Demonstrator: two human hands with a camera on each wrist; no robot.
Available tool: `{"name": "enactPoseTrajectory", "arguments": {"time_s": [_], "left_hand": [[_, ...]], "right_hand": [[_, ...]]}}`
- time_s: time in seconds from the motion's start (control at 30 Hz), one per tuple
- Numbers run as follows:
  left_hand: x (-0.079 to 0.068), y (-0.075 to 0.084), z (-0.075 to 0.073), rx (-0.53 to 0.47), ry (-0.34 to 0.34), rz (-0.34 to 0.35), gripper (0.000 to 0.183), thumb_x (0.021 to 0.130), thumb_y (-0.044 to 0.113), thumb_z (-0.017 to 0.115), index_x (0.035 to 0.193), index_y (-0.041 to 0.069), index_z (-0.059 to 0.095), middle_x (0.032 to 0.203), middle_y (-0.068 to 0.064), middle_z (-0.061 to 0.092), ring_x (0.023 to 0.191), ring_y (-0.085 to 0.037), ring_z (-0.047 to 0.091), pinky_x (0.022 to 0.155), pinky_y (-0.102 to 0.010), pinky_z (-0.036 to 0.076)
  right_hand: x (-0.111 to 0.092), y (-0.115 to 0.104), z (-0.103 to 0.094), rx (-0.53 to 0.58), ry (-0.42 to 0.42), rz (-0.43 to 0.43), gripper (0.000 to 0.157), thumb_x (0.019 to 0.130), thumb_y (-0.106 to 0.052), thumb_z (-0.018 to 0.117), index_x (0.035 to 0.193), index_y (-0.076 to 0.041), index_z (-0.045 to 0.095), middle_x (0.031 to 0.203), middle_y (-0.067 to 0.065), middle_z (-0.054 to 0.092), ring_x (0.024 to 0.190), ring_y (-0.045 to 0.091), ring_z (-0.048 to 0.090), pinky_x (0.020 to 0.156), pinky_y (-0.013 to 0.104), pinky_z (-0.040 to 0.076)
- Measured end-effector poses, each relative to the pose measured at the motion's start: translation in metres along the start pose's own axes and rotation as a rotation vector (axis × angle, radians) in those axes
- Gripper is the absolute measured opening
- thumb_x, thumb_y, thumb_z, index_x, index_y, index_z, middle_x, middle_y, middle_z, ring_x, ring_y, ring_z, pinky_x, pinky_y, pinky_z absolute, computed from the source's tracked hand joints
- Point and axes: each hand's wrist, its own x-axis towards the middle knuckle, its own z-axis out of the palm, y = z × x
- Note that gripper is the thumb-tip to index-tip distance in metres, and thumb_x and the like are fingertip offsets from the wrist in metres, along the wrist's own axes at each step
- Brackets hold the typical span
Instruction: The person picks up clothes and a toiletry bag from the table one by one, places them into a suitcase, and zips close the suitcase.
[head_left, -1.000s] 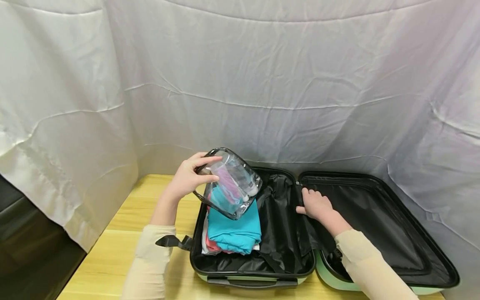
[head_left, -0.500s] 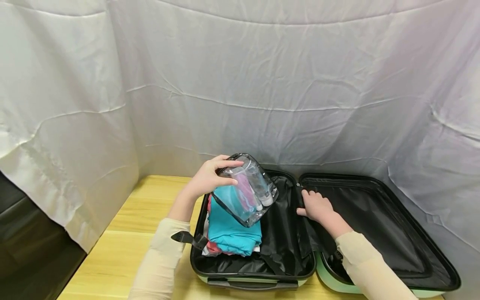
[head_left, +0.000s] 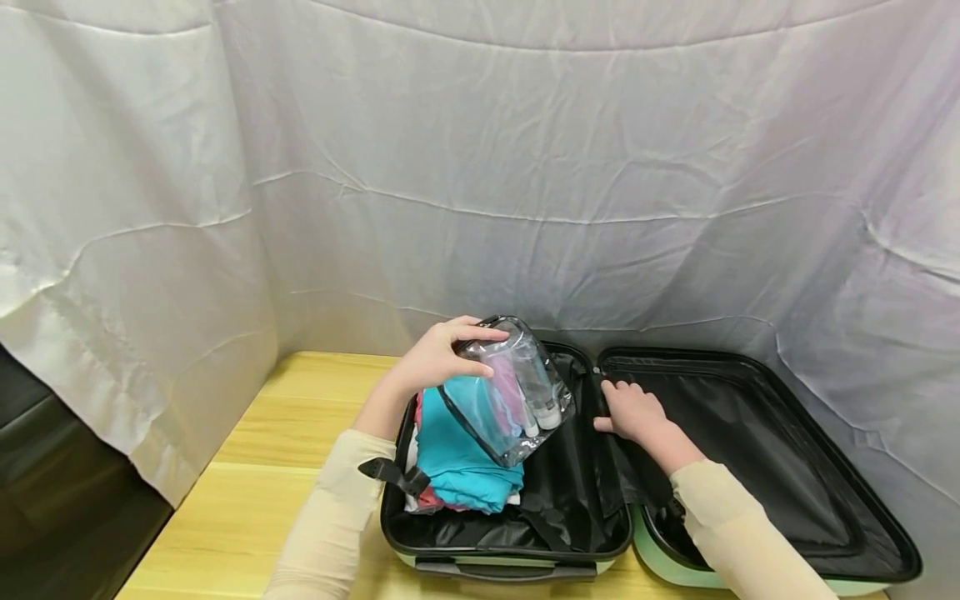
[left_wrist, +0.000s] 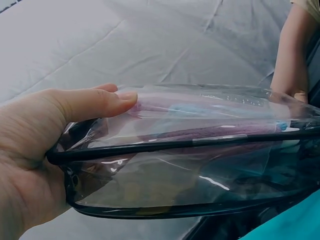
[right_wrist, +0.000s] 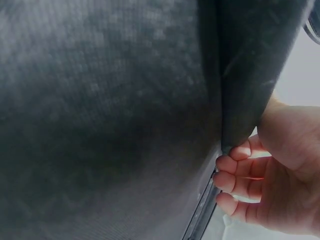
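My left hand (head_left: 442,354) grips one end of a clear toiletry bag (head_left: 517,396) with black piping, thumb on one face. Inside the bag show a purple item and a white-capped clear bottle (head_left: 545,404). It is tilted over a folded turquoise garment (head_left: 467,483) in the left half of an open suitcase (head_left: 573,521). In the left wrist view the thumb presses the clear plastic. My right hand (head_left: 633,410) holds the edge of a black fabric divider (right_wrist: 110,100) by the suitcase hinge; its curled fingers show at the cloth's edge in the right wrist view.
The suitcase's right half (head_left: 750,450) lies open with a black lining and pale green shell. A black strap with a buckle (head_left: 393,475) crosses the left sleeve. Beneath is a yellow wooden table (head_left: 247,475); a grey-white curtain (head_left: 525,167) hangs behind.
My left hand has carried the toiletry bag to the right and slightly nearer, farther over the suitcase's left half. My right hand stays at the divider.
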Motion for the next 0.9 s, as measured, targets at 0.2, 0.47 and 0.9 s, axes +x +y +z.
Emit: {"name": "enactPoseTrajectory", "arguments": {"time_s": [0.2, 0.47, 0.9], "left_hand": [[0.01, -0.001, 0.009, -0.009, -0.065, -0.033, 0.05, 0.075, 0.033, 0.084, 0.122, 0.04, 0.067, 0.145, -0.001, 0.051, 0.139, -0.021, 0.041, 0.109, -0.045, 0.041], [0.026, -0.008, 0.025, -0.001, -0.184, 0.075, 0.05, 0.078, 0.027, 0.082, 0.126, 0.029, 0.067, 0.133, 0.002, 0.062, 0.115, -0.015, 0.057, 0.093, -0.033, 0.051], [0.046, -0.019, 0.054, -0.086, -0.365, -0.103, 0.046, 0.082, 0.022, 0.079, 0.126, 0.031, 0.066, 0.132, 0.0, 0.06, 0.081, -0.016, 0.07, 0.072, -0.031, 0.058]], "right_hand": [[0.001, 0.001, 0.001, 0.004, -0.001, -0.002, 0.072, 0.089, -0.038, 0.068, 0.142, 0.004, 0.042, 0.138, 0.033, 0.047, 0.124, 0.051, 0.046, 0.092, 0.062, 0.044], [-0.002, 0.002, 0.001, 0.001, 0.024, -0.009, 0.072, 0.088, -0.038, 0.069, 0.14, 0.005, 0.043, 0.135, 0.033, 0.05, 0.121, 0.051, 0.049, 0.091, 0.062, 0.045], [-0.002, 0.0, 0.001, 0.013, -0.007, 0.026, 0.073, 0.09, -0.038, 0.067, 0.144, 0.003, 0.039, 0.141, 0.033, 0.045, 0.128, 0.051, 0.044, 0.097, 0.063, 0.042]]}}
